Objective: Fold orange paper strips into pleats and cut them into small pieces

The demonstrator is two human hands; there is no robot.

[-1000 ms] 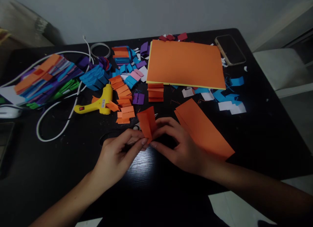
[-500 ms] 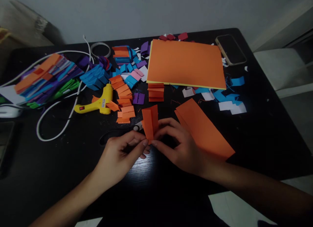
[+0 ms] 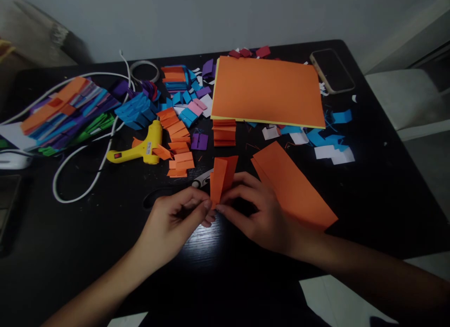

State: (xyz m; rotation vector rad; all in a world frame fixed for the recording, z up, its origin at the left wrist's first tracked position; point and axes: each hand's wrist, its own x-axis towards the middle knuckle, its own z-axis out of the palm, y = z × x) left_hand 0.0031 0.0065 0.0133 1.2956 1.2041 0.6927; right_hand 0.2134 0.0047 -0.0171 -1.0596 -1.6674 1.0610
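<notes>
A folded strip of orange paper (image 3: 221, 179) stands upright between my hands, its upper ends spread apart. My left hand (image 3: 184, 212) pinches its lower left edge between thumb and fingers. On the other side, my right hand (image 3: 256, 209) grips the lower right part, thumb in front and fingers behind. Partly hidden behind the strip and my left hand are scissors (image 3: 202, 179). A larger folded orange sheet (image 3: 293, 184) lies under and beyond my right wrist.
Orange sheets (image 3: 269, 92) lie stacked at the back, beside a phone (image 3: 332, 71). To the left are a yellow glue gun (image 3: 149, 146), folded orange pieces (image 3: 179, 144), a white cable (image 3: 58, 179) and a pile of coloured paper strips (image 3: 70, 113). Paper scraps (image 3: 330, 141) are scattered at right.
The folded orange strip has tipped to the right, and its top has shifted that way. More of the scissors shows behind it. Both hands keep nearly the same place.
</notes>
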